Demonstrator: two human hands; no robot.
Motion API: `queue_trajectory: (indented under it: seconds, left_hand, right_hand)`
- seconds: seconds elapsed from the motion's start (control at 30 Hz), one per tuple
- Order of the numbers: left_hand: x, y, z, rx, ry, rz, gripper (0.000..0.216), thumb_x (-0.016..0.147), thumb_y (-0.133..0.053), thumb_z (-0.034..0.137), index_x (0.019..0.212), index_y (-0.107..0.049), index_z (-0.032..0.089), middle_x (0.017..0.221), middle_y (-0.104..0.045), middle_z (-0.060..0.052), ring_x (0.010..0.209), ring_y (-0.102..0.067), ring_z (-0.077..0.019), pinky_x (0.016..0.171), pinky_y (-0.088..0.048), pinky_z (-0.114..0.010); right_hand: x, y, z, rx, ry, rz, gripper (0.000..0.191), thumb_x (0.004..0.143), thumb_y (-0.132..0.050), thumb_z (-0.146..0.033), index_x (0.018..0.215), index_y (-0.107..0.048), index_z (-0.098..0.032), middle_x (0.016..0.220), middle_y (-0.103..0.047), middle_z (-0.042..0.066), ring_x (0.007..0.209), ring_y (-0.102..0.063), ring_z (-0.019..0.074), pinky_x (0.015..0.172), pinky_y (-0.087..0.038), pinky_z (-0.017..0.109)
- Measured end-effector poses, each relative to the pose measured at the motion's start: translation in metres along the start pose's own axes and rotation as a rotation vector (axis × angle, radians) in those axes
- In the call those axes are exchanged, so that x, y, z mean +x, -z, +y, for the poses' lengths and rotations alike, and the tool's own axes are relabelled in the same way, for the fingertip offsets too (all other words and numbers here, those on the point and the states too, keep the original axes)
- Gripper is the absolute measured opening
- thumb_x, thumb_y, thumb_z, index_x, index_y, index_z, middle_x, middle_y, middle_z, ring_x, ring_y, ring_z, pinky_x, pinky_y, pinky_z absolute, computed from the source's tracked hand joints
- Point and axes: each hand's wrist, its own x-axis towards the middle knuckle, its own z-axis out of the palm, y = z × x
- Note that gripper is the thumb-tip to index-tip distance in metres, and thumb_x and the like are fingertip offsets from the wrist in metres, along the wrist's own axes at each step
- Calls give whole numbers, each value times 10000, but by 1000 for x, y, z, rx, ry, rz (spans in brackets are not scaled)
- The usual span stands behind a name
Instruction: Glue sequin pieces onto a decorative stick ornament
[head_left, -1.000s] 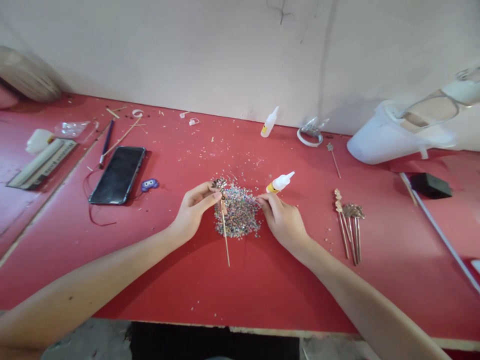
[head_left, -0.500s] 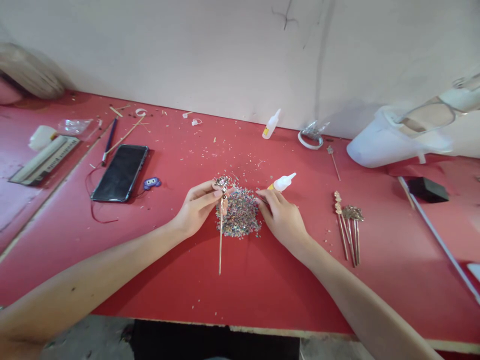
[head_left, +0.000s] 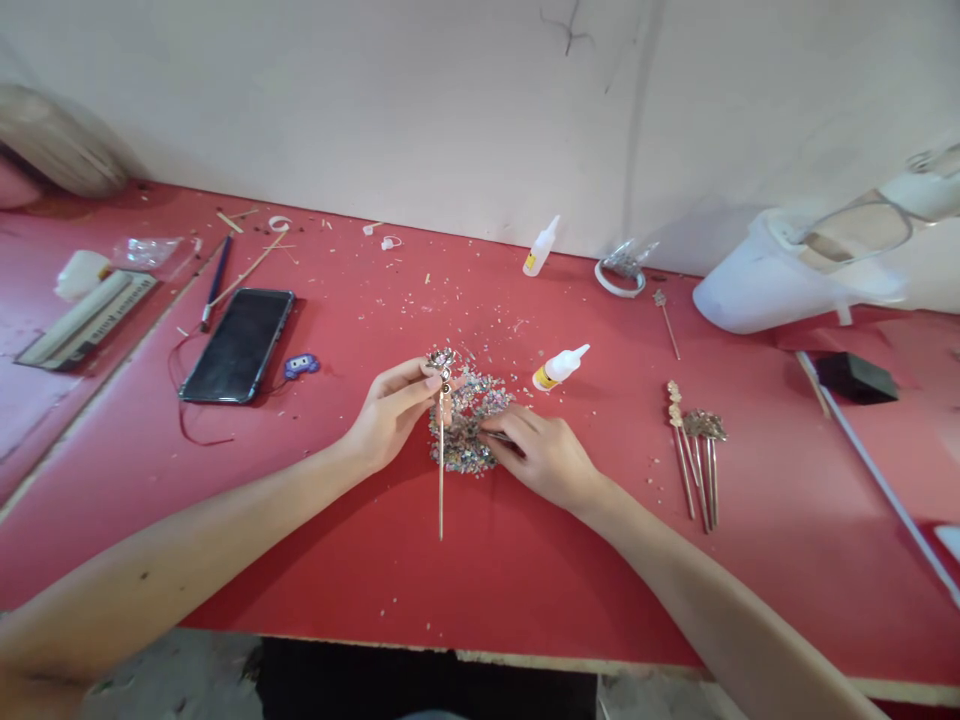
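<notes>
My left hand point(head_left: 390, 412) pinches a metallic hair stick point(head_left: 441, 480) just below its flower-shaped head, the shaft pointing down toward me. Beneath and beside it spreads a pile of small glittering rhinestones point(head_left: 469, 455) on the red tabletop. My right hand point(head_left: 544, 450) is closed, its fingertips at the pile's right side. Between them shows a sliver of a thin metal tool point(head_left: 495, 435), mostly hidden by the fingers. Behind the right hand a white glue bottle point(head_left: 559, 368) with a yellow label lies tilted.
A second glue bottle point(head_left: 541, 247) stands by the wall. Several finished-looking hair sticks point(head_left: 701, 475) lie at right, near a white container point(head_left: 757, 275) and a black block point(head_left: 855, 378). On the left are a phone point(head_left: 238, 345), a purple charm point(head_left: 301, 366) and a pen point(head_left: 217, 280).
My right hand has moved left from beside the glue bottle into the stones, and gaps now show in the pile. The bottle is more visible. My left hand keeps the hair stick nearly still.
</notes>
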Motion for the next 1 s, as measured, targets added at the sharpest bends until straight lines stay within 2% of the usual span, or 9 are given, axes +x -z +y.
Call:
queue_trajectory:
  seconds: [0.1,0.2,0.33,0.5,0.57,0.67,0.77,0.87,1.0]
  left_hand:
    - [-1,1,-1,-31,-9,-13,104,847,-636,222,781,-565,182,597,-570,57,544,-567,-96,956,-490,-430]
    - [-3,2,0,-44,-8,-10,100,844,-640,225,789,-567,183,609,-576,55,543,-568,-96,902,-519,-410]
    - [-4,2,2,-30,14,20,120,824,-657,243,771,-564,187,616,-575,53,545,-576,-100,863,-536,-390]
    - [-4,1,4,-19,15,-3,120,828,-642,250,757,-562,197,577,-591,50,542,-578,-105,964,-496,-424]
    - [-4,1,4,-24,4,-8,113,830,-641,247,766,-563,197,579,-590,52,543,-578,-104,993,-480,-440]
    - [-4,1,3,-25,1,12,124,822,-653,249,768,-556,193,602,-580,57,538,-576,-100,1005,-477,-462]
    - [-4,1,3,-19,-7,30,148,816,-662,260,758,-545,190,607,-563,63,525,-566,-93,1000,-484,-473]
    - [-4,1,3,-22,-6,25,150,809,-671,265,761,-548,193,591,-563,64,516,-562,-94,991,-489,-463]
    - [-6,2,4,-45,29,-59,138,833,-661,272,767,-572,190,565,-597,41,528,-577,-110,896,-523,-413]
  right_hand:
    - [-5,3,1,63,102,-26,146,960,-517,-268,974,-639,-190,808,-684,28,651,-630,109,556,-452,212]
    - [-10,8,7,91,117,16,120,945,-539,-247,974,-638,-186,797,-675,30,656,-619,109,572,-465,213]
    - [-12,10,15,82,4,114,93,928,-567,-228,962,-637,-177,814,-682,41,676,-631,109,586,-476,211]
    - [-9,9,16,16,-123,146,129,941,-535,-254,958,-644,-185,828,-696,46,671,-647,116,576,-485,215]
    - [-8,11,15,1,-76,117,126,934,-534,-235,937,-645,-176,803,-696,44,636,-638,111,551,-470,212]
    - [-10,13,14,33,98,24,115,920,-526,-195,912,-640,-182,754,-686,23,598,-618,102,524,-436,207]
    - [-13,14,15,77,193,20,93,905,-532,-183,903,-624,-194,721,-673,6,574,-590,97,513,-413,213]
    - [-14,13,16,113,119,79,61,902,-548,-186,932,-600,-195,740,-675,11,584,-591,98,527,-429,213]
    - [-12,12,17,125,-115,151,67,918,-541,-213,971,-581,-199,763,-673,15,531,-562,91,512,-441,213]
